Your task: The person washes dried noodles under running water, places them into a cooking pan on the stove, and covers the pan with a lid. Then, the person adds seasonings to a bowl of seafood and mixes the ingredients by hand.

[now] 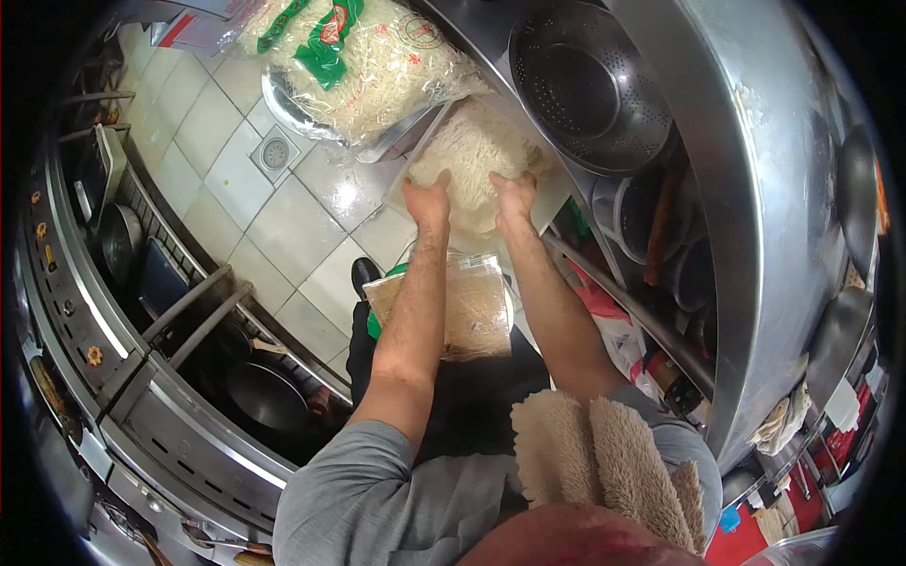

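Observation:
A pale, stringy mass that looks like noodles (pixel 479 151) fills a translucent tub (pixel 394 196) low in front of me. My left hand (pixel 429 200) is at the near left side of the mass, its thumb on top and its fingers curled under and mostly hidden. Opposite it, my right hand (pixel 515 196) grips the near right side the same way. Just beyond the tub, a clear plastic bag (pixel 377 71) with green and red print holds more pale strands. It rests on a round metal basin (pixel 283 104).
A taped cardboard piece (pixel 477 311) lies between my forearms and legs. A steel counter edge (pixel 727 236) and shelf with a perforated colander (pixel 576 85) run along the right. Stoves with a wok (pixel 269 394) stand left. The tiled floor (pixel 297 231) has a drain (pixel 275 153).

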`<state>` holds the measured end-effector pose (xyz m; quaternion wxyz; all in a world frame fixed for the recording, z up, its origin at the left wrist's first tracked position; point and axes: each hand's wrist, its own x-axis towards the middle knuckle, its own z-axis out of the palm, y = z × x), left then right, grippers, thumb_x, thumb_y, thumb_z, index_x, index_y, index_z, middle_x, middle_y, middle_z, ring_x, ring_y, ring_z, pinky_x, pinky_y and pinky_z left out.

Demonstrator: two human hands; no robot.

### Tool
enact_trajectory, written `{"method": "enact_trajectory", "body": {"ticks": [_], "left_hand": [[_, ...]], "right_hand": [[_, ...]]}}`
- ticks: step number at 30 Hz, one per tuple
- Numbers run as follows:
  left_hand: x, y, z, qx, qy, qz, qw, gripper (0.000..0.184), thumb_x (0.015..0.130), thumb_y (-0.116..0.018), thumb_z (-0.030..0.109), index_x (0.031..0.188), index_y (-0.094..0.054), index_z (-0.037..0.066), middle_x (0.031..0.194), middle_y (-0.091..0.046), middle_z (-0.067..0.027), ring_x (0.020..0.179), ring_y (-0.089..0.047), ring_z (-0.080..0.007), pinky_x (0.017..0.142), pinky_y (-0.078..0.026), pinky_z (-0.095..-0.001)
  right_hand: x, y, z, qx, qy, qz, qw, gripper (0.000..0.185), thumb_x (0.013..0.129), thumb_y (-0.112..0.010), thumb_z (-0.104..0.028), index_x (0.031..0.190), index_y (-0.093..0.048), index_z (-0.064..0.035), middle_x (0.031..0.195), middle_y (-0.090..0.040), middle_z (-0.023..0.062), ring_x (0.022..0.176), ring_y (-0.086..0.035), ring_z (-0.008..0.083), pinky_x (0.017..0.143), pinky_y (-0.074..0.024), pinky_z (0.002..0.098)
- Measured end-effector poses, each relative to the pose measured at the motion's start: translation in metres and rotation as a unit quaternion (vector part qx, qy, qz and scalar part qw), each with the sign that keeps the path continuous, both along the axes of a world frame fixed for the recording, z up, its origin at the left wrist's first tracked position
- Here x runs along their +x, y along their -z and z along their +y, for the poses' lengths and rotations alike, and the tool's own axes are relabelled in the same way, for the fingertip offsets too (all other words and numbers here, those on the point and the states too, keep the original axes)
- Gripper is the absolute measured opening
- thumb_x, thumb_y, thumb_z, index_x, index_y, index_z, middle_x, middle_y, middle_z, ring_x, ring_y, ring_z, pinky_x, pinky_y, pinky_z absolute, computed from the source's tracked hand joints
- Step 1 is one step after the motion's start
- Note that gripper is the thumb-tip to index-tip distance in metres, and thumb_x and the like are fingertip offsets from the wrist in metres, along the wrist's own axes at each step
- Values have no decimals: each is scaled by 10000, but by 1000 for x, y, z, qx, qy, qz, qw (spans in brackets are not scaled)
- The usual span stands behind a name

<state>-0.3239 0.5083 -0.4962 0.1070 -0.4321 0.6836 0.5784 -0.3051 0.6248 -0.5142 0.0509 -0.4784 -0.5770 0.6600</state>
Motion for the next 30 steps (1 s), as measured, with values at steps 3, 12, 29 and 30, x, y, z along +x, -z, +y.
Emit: {"method": "enact_trajectory", "body": {"ticks": [3,12,29,30], "left_hand": [[-3,-4,-5,182,-24,39,982,541,699,-675,57,1159,-418,-67,1155,-505,-168,1039,-514,-240,868,-417,-354],[51,-42,-83,627,10,38,778,583,877,-434,509,1161,-479,2,1179,-506,-115,1028,-530,-217,810,-457,-527],[29,-88,-145,442,288,-115,842,670,677,-696,27,1261,-374,-41,1149,-547,-163,1008,-574,-253,865,-477,-357],[42,-95,-161,433,268,-110,854,667,673,-701,27,1255,-382,-42,1134,-555,-159,1001,-577,-252,859,-476,-360]], "right_hand": [[-2,-15,13,-203,27,39,978,580,735,-639,3,1250,-372,-16,1162,-482,149,1065,-482,266,878,-413,355],[72,-46,21,-284,101,48,952,440,749,-525,136,1133,-408,-45,1090,-521,136,1002,-526,250,916,-409,384],[75,-2,37,-116,19,-14,993,294,872,-534,-177,1124,-504,-30,985,-584,60,896,-551,163,773,-443,324],[52,6,30,-74,-20,-26,997,336,842,-565,-176,1134,-501,-23,983,-579,74,913,-543,189,783,-437,338]]}}
